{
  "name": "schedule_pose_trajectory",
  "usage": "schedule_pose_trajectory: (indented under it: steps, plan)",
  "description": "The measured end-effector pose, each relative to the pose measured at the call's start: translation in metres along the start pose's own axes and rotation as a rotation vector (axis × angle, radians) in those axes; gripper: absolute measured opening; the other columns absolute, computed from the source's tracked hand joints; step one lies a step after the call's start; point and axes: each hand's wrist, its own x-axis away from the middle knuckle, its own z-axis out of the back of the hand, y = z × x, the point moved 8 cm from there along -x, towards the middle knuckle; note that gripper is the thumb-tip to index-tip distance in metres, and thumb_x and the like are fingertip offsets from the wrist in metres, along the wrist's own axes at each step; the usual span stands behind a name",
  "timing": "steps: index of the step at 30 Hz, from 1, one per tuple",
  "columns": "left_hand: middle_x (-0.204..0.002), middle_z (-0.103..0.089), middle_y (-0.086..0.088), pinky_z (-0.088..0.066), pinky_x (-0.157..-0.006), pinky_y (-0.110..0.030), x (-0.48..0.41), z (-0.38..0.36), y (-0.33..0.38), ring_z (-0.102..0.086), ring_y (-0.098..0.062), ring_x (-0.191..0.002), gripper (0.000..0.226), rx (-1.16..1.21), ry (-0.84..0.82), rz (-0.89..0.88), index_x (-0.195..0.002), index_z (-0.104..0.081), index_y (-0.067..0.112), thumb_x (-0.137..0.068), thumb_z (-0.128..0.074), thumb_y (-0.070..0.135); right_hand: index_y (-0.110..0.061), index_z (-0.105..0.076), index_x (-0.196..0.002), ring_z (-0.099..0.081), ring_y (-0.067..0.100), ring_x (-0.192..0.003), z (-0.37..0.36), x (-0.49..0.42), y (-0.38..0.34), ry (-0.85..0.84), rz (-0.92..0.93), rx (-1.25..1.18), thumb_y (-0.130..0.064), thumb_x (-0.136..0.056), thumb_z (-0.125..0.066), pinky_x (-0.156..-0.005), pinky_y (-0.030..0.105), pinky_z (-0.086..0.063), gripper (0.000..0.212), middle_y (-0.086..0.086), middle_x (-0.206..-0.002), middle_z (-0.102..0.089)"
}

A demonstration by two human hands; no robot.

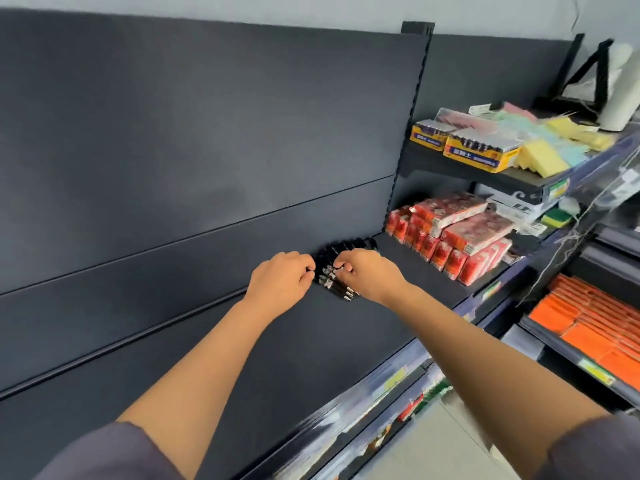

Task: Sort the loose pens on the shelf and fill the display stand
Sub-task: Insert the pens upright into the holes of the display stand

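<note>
Shelf [311,341]: we see a dark, mostly bare board.
Pens [337,284]: a black cluster lying on the shelf near its back panel.
Left hand [282,280]: curled at the pens' left edge, touching them.
Right hand [363,275]: fingers pinching the pens' right side.
Red packs [460,237]: stacked right of the pens.

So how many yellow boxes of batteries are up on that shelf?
2. One yellow box sits at the left end of the top shelf; the other yellow box is right beside it, nearer. More may hide behind.
</note>
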Motion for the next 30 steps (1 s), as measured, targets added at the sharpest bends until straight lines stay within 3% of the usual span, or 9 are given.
schedule_pose_trajectory:
  steps: [5, 10, 13, 17, 21, 25, 30]
  plan:
    - [-0.107, -0.057, 0.007, -0.041, -0.072, -0.029, -0.049, -0.071, -0.029, -0.054, -0.017, -0.101, 0.024, 0.035, -0.206, 0.082, -0.112, -0.059, 0.026, -0.096, -0.041, 0.027, -0.021, -0.058, -0.121, -0.057, 0.024, -0.109, -0.023, -0.051, 0.044, -0.144, -0.067, 0.027, -0.026, -0.095, -0.045, -0.085, 0.040, -0.049, 0.029, 0.001, -0.119, -0.063]
    - [-0.135, -0.043, -0.002, -0.043, -0.096, -0.042, -0.066, -0.141, -0.056, -0.043, -0.025, -0.124, 0.045, 0.000, -0.478, 0.157, -0.141, -0.036, 0.028, -0.096, -0.042, 0.030, -0.021, -0.057, -0.124, -0.056, 0.027, -0.113, -0.059, -0.095, 0.063, -0.284, -0.075, 0.028, -0.028, -0.095, -0.048, -0.088, 0.037, -0.046, 0.032, 0.003, -0.123, -0.061]
    - [-0.137, -0.039, -0.005, -0.043, -0.095, -0.044, -0.072, -0.169, -0.062, -0.040, -0.027, -0.124, 0.050, -0.028, -0.534, 0.179, -0.144, -0.027, 0.033, -0.096, -0.042, 0.029, -0.018, -0.057, -0.125, -0.055, 0.027, -0.115, -0.079, -0.119, 0.066, -0.321, -0.058, 0.032, -0.026, -0.095, -0.048, -0.090, 0.037, -0.047, 0.033, 0.005, -0.127, -0.059]
    - [-0.127, -0.037, -0.006, -0.044, -0.091, -0.042, -0.078, -0.188, -0.065, -0.041, -0.026, -0.116, 0.042, 0.000, -0.539, 0.242, -0.137, -0.035, 0.034, -0.096, -0.041, 0.029, -0.017, -0.060, -0.121, -0.053, 0.033, -0.114, -0.103, -0.140, 0.068, -0.343, -0.055, 0.104, -0.027, -0.093, -0.051, -0.089, 0.040, -0.047, 0.031, 0.009, -0.126, -0.053]
    - [-0.116, -0.038, -0.006, -0.046, -0.085, -0.040, -0.078, -0.185, -0.080, -0.044, -0.025, -0.106, 0.028, 0.044, -0.428, 0.372, -0.123, -0.045, 0.025, -0.097, -0.037, 0.033, -0.013, -0.057, -0.117, -0.049, 0.033, -0.112, -0.124, -0.149, 0.059, -0.315, 0.012, 0.262, -0.030, -0.089, -0.057, -0.083, 0.039, -0.045, 0.033, 0.010, -0.122, -0.045]
    - [-0.114, -0.041, -0.006, -0.046, -0.083, -0.037, -0.074, -0.177, -0.091, -0.045, -0.024, -0.105, 0.028, 0.095, -0.306, 0.524, -0.115, -0.051, 0.016, -0.096, -0.042, 0.035, -0.008, -0.056, -0.115, -0.049, 0.032, -0.109, -0.132, -0.155, 0.044, -0.286, 0.094, 0.269, -0.017, -0.088, -0.057, -0.074, 0.037, -0.044, 0.028, 0.012, -0.125, -0.041]
    - [-0.119, -0.042, -0.008, -0.047, -0.080, -0.040, -0.065, -0.174, -0.082, -0.048, -0.027, -0.106, 0.027, 0.151, -0.201, 0.731, -0.116, -0.045, 0.013, -0.092, -0.047, 0.024, -0.012, -0.059, -0.119, -0.047, 0.030, -0.115, -0.146, -0.144, 0.030, -0.332, 0.237, 0.368, -0.021, -0.089, -0.055, -0.086, 0.038, -0.044, 0.031, 0.009, -0.125, -0.046]
